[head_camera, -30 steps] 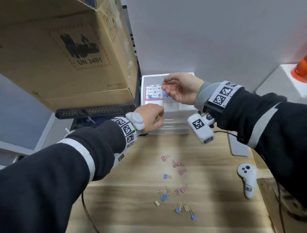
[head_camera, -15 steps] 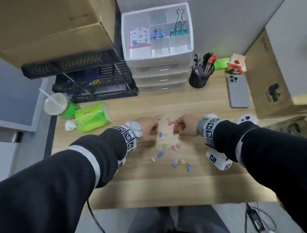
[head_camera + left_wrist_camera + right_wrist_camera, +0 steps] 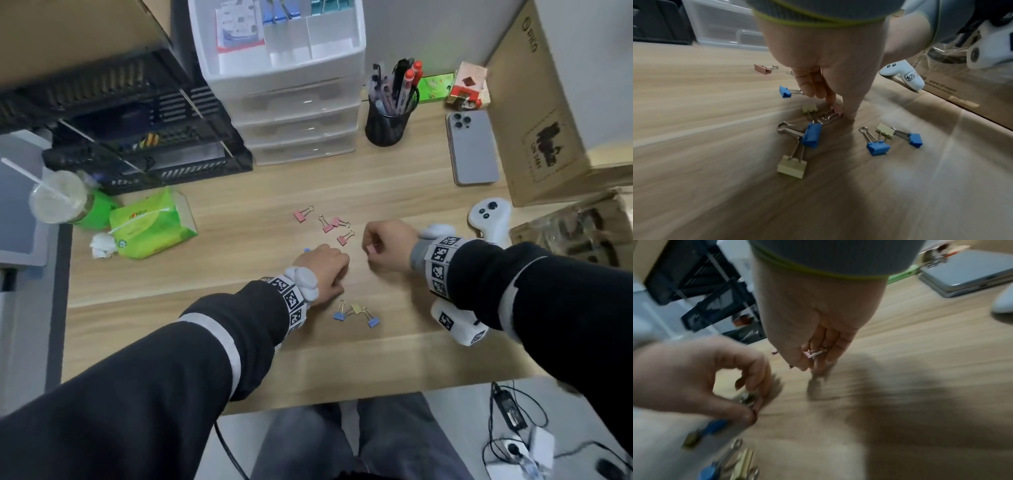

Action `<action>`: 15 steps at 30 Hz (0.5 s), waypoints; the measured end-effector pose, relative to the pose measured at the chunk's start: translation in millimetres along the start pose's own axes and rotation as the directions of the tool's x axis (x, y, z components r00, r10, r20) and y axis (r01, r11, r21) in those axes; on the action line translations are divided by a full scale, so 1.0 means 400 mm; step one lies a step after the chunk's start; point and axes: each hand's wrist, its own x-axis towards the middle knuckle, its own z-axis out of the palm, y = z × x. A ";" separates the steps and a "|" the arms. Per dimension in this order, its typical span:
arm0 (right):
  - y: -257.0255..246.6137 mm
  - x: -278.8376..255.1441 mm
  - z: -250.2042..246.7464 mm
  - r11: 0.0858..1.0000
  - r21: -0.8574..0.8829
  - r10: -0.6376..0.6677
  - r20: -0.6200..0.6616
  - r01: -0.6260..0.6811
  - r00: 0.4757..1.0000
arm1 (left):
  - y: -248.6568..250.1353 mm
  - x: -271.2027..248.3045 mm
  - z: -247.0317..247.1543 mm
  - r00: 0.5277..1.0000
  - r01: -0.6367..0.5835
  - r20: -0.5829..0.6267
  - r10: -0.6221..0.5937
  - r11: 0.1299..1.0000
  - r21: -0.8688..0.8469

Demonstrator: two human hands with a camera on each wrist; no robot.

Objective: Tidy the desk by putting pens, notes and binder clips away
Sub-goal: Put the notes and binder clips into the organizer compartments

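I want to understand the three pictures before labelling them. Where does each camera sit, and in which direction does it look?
Head: worn on the head, looks down at the desk, the scattered binder clips and the drawer unit; both sleeves show.
Left wrist: looks along the left hand, fingertips at a pink binder clip.
Right wrist: looks along the right hand pinching a pink clip; the left hand shows too.
Shared: head and left wrist both show the white controller.

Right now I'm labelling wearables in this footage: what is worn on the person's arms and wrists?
Both arms wear black sleeves with a pale grey band. Each wrist carries a white strap of black square markers, and grey ribbed cuffs edged yellow-green. A white camera pod hangs under the right wrist.
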 end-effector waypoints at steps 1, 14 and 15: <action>0.012 0.000 -0.020 0.999 0.043 0.029 -0.016 -0.028 0.999 | 0.006 0.009 -0.003 1.000 -0.006 0.018 0.006 1.000 0.018; -0.029 0.102 0.006 0.966 -0.168 -0.188 0.074 0.198 0.979 | -0.090 0.022 -0.130 0.939 0.227 -0.209 -0.273 0.948 -0.222; -0.033 0.109 0.014 0.965 -0.170 -0.190 0.062 0.198 0.980 | -0.104 0.026 -0.138 0.926 0.289 -0.189 -0.328 0.935 -0.205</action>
